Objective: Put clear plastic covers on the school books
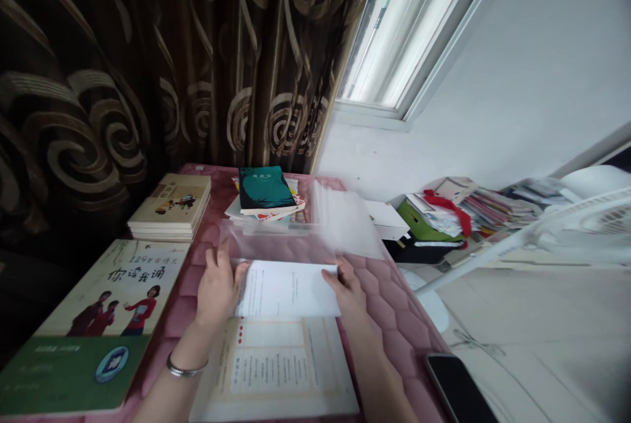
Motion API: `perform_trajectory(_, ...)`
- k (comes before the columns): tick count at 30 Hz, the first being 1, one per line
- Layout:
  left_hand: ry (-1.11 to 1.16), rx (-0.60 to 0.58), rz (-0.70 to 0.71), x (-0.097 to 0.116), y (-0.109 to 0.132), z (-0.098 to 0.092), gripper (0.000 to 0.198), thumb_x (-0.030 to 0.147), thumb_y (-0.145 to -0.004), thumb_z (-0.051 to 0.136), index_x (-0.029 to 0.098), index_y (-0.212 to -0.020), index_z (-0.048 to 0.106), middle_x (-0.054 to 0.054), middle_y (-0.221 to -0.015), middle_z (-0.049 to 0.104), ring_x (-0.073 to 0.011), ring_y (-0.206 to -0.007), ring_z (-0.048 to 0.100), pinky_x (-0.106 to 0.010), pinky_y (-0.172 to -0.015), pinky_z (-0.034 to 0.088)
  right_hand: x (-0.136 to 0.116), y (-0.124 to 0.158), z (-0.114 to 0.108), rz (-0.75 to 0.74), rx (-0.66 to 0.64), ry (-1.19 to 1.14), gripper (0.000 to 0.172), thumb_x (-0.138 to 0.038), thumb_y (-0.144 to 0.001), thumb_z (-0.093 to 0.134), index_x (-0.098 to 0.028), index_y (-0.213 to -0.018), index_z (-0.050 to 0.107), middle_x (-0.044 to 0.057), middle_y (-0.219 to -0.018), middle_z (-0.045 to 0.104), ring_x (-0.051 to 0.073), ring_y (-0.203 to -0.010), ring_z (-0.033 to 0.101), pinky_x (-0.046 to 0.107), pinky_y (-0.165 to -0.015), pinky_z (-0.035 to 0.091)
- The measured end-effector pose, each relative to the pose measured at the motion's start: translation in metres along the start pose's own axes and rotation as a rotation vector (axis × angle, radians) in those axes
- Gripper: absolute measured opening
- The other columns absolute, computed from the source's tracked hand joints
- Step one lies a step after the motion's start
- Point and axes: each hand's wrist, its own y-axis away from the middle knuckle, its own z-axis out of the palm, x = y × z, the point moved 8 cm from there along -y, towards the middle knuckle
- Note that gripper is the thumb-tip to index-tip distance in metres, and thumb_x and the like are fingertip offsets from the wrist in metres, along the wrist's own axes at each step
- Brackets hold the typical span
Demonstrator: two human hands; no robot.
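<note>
An open book (276,377) lies on the pink quilted surface in front of me, its printed lower page facing up. Across its top is a white printed page (290,291), held at both sides. My left hand (217,285) grips the left edge, its thumb by the page and its other fingers raised behind. At the right edge, my right hand (349,288) has its thumb on the page's corner and its fingers curled behind. A clear plastic sheet (276,242) stretches just beyond the hands, blurred; whether the fingers also pinch it I cannot tell.
At left are a large green-and-white book (98,324) and a stack of tan books (170,206). A teal book (266,188) tops a pile at the back, beside more clear plastic sheets (342,216). A phone (458,387) lies front right; a white fan (586,226) stands beyond.
</note>
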Motion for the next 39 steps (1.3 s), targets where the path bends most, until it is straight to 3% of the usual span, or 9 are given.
perform_trajectory(6, 0.072, -0.041, -0.006, -0.001, 0.000, 0.001, 0.068, 0.057, -0.090, 0.038, 0.008, -0.136, 0.038, -0.026, -0.120, 0.050, -0.0344, -0.088, 0.065, -0.043, -0.068, 0.052, -0.002, 0.000, 0.004, -0.003, -0.045, 0.016, 0.042, -0.061, -0.060, 0.073, -0.020, -0.069, 0.063, -0.001, -0.060, 0.056, 0.016, -0.056, 0.048, 0.026, -0.049, 0.040)
perform_trajectory(10, 0.208, -0.043, -0.010, -0.003, -0.001, 0.001, 0.079, 0.060, -0.080, 0.057, 0.009, -0.137, 0.036, -0.024, -0.123, 0.048, -0.0367, -0.100, 0.060, -0.047, -0.075, 0.052, -0.007, 0.002, 0.003, 0.027, -0.021, 0.038, 0.044, -0.062, -0.058, 0.072, -0.020, -0.069, 0.061, -0.002, -0.059, 0.054, 0.016, -0.056, 0.047, 0.026, -0.050, 0.039)
perform_trajectory(14, 0.495, 0.014, -0.023, -0.013, -0.007, 0.002, 0.069, 0.044, -0.074, 0.068, 0.016, -0.132, 0.042, -0.016, -0.123, 0.052, -0.0315, -0.114, 0.053, -0.046, -0.093, 0.046, -0.013, 0.003, 0.002, 0.004, -0.011, 0.049, 0.040, -0.058, -0.058, 0.073, -0.021, -0.068, 0.060, -0.002, -0.058, 0.053, 0.015, -0.056, 0.046, 0.026, -0.049, 0.038)
perform_trajectory(17, 0.827, -0.014, -0.137, -0.027, -0.012, 0.011, 0.072, 0.032, -0.071, 0.069, 0.019, -0.135, 0.039, -0.005, -0.100, 0.060, -0.0219, -0.097, 0.060, -0.038, -0.091, 0.046, -0.011, 0.002, 0.002, -0.011, -0.028, 0.007, 0.035, -0.052, -0.058, 0.073, -0.021, -0.070, 0.062, -0.003, -0.060, 0.054, 0.015, -0.056, 0.048, 0.026, -0.050, 0.039)
perform_trajectory(20, 1.037, -0.115, -0.262, -0.034, -0.013, 0.019, 0.081, 0.029, -0.068, 0.070, 0.018, -0.139, 0.032, 0.002, -0.081, 0.060, -0.0179, -0.082, 0.061, -0.034, -0.082, 0.047, -0.007, 0.002, -0.001, 0.001, 0.001, -0.020, 0.030, -0.047, -0.061, 0.072, -0.022, -0.077, 0.065, -0.001, -0.066, 0.059, 0.017, -0.060, 0.052, 0.026, -0.052, 0.042)
perform_trajectory(25, 1.063, -0.185, -0.309, -0.030, -0.012, 0.015, 0.059, 0.027, -0.060, 0.071, 0.019, -0.114, 0.050, 0.002, -0.080, 0.060, -0.0171, -0.078, 0.059, -0.030, -0.073, 0.046, -0.008, 0.002, 0.001, -0.001, -0.012, 0.010, 0.027, -0.048, -0.062, 0.070, -0.024, -0.073, 0.065, 0.000, -0.065, 0.059, 0.018, -0.062, 0.052, 0.028, -0.053, 0.042)
perform_trajectory(32, 1.038, -0.149, -0.288, -0.029, -0.012, 0.013, 0.042, 0.022, -0.057, 0.067, 0.021, -0.096, 0.053, 0.003, -0.078, 0.059, -0.0170, -0.078, 0.059, -0.031, -0.072, 0.046, -0.012, -0.001, 0.000, -0.004, 0.035, 0.106, 0.034, -0.055, -0.061, 0.069, -0.022, -0.068, 0.062, -0.003, -0.056, 0.049, 0.015, -0.055, 0.044, 0.026, -0.049, 0.037)
perform_trajectory(39, 0.967, -0.108, -0.244, -0.033, -0.012, 0.015, 0.039, 0.027, -0.064, 0.067, 0.020, -0.100, 0.053, 0.002, -0.080, 0.060, -0.0168, -0.076, 0.060, -0.031, -0.073, 0.047, -0.012, 0.002, 0.000, -0.022, -0.005, 0.016, 0.029, -0.047, -0.063, 0.070, -0.021, -0.074, 0.064, -0.001, -0.067, 0.059, 0.017, -0.061, 0.051, 0.026, -0.053, 0.041)
